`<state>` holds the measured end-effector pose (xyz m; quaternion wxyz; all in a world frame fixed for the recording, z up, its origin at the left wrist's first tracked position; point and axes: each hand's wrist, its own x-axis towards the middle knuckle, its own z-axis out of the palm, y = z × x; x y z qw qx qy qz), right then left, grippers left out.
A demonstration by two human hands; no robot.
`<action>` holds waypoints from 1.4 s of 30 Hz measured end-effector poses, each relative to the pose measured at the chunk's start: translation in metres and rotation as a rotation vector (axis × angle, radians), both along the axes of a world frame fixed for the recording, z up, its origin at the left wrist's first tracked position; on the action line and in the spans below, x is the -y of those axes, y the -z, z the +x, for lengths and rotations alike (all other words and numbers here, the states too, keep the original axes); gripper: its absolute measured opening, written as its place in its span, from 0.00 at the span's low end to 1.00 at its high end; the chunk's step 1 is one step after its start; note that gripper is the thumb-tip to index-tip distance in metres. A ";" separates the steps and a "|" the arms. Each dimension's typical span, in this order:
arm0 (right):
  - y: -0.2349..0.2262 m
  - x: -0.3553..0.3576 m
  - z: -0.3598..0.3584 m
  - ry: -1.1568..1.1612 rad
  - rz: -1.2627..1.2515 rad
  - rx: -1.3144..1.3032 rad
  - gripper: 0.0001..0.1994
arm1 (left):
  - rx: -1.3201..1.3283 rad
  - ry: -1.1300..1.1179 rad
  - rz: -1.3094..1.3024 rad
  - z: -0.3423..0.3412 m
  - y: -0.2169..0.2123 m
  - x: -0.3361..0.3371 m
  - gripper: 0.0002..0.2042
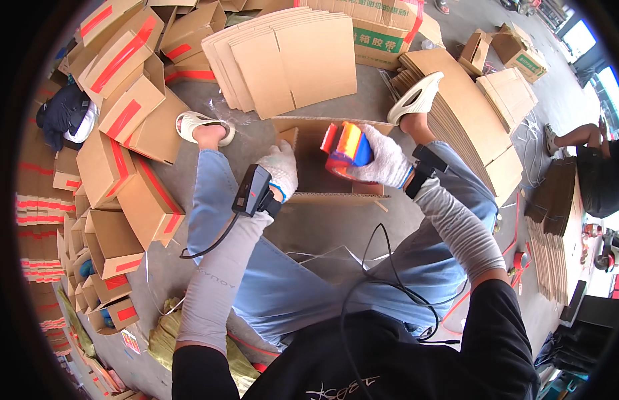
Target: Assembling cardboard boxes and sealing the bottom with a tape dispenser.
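Between my legs stands a brown cardboard box with its top open and its dark inside showing. My left hand, in a whitish knit glove, grips the box's left side by a raised flap; part of the fingers is hidden. Over the right part of the box my right hand, gloved the same way, is closed around a tape dispenser. The dispenser has orange, yellow and blue parts and carries red tape. It is held tilted above the opening, and I cannot tell whether the tape touches the cardboard.
Flattened cardboard sheets lean ahead of me, and a stack of flat cartons lies to the right. Made-up boxes with red tape pile up on the left. A black cable loops over my lap. Another person sits far right.
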<state>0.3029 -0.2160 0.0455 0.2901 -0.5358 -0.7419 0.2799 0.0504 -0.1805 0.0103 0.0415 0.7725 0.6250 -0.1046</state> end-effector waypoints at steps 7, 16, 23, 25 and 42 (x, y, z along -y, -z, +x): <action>0.057 0.018 0.036 0.236 -0.091 -0.772 0.39 | 0.598 0.315 0.067 -0.007 -0.039 0.042 0.26; -0.026 0.054 0.064 0.328 -0.007 -0.860 0.38 | 0.252 0.587 0.000 0.010 -0.037 0.002 0.24; 0.011 0.050 0.070 0.073 -0.006 -0.209 0.44 | 0.539 0.603 0.479 0.023 0.021 -0.028 0.12; 0.014 0.050 0.063 0.036 0.043 -0.121 0.42 | 0.642 0.666 0.739 0.029 0.000 -0.032 0.19; -0.019 0.035 0.060 -0.106 0.044 -0.085 0.44 | 0.236 0.150 0.467 0.037 0.056 0.007 0.31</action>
